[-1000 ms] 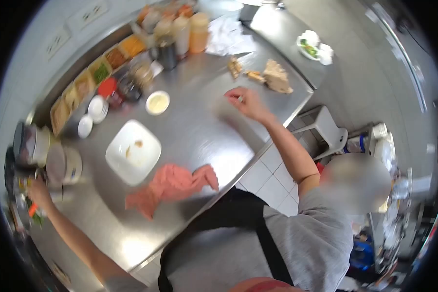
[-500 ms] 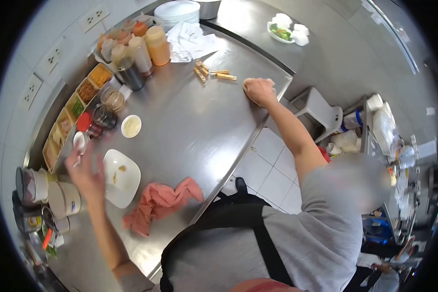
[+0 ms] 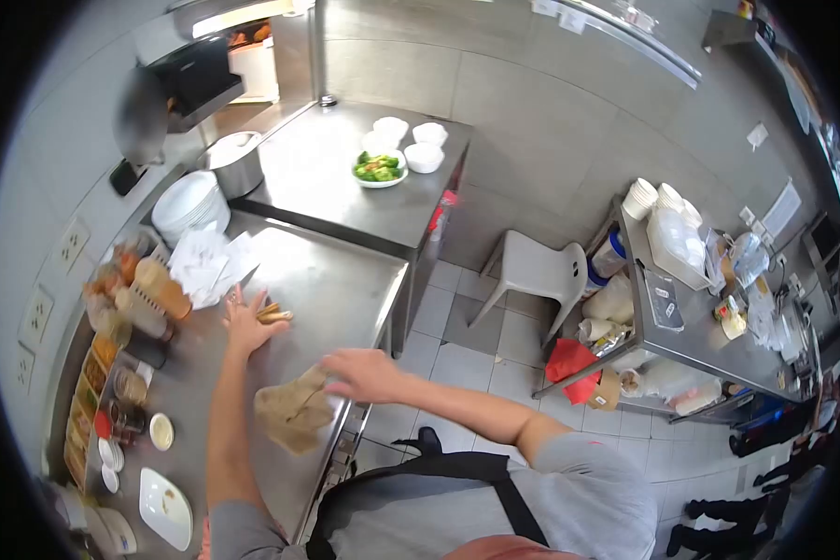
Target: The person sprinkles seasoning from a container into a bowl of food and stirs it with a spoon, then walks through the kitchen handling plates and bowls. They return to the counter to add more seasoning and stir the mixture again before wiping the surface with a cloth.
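Over the gold-coloured sticks [image 3: 273, 315] on the steel table, my left hand [image 3: 245, 324] has its fingers spread, close beside the crumpled white papers [image 3: 207, 265]. A brown cloth [image 3: 296, 411] lies bunched near the table's front edge. My right hand [image 3: 369, 375] is at the cloth's upper right corner, fingers stretched and apart. A square white dish [image 3: 166, 511] with small brown remains is at the lower left, and above it sits a small white cup [image 3: 161, 431] of pale sauce.
Sauce bottles [image 3: 161, 289], topping trays [image 3: 86, 401] and stacked plates [image 3: 191, 205] line the left side. A pot [image 3: 234, 163] stands behind. The far counter [image 3: 322, 191] bears a broccoli bowl [image 3: 379, 169] and white bowls. A chair [image 3: 535, 275] is beyond the table.
The view has turned toward the far counter. My left hand has moved from beside the white dish to the sticks. My right hand, earlier closed, now has its fingers apart; the brown cloth shows spread out.
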